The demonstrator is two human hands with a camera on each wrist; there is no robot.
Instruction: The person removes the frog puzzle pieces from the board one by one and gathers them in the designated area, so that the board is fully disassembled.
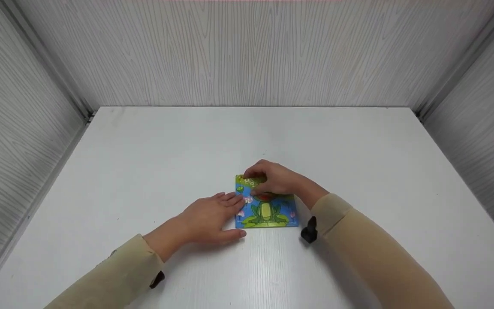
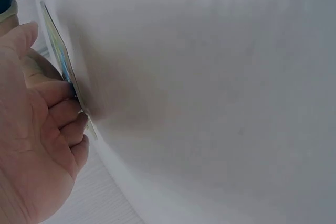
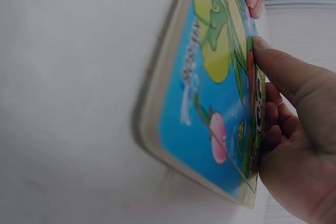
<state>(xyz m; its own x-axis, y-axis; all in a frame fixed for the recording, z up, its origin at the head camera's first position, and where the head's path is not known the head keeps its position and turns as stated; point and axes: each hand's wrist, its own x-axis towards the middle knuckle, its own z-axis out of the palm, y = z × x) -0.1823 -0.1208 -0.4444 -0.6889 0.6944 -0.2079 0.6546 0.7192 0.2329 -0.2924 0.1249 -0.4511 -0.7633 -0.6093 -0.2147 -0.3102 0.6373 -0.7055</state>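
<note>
A flat square jigsaw puzzle with a green frog on blue water lies on the white table. My left hand rests at its left side, fingers stretched over the edge and thumb out below the lower left corner. From above, my right hand curls over the upper part, holding it with thumb and fingers at the upper left and covering the frog's head. In the right wrist view, the thumb touches the picture beside the red mouth. Thin cut lines run across the puzzle there.
The white table stretches around the puzzle on all sides. Pale wood-grain panels rise at the back, the left and the right.
</note>
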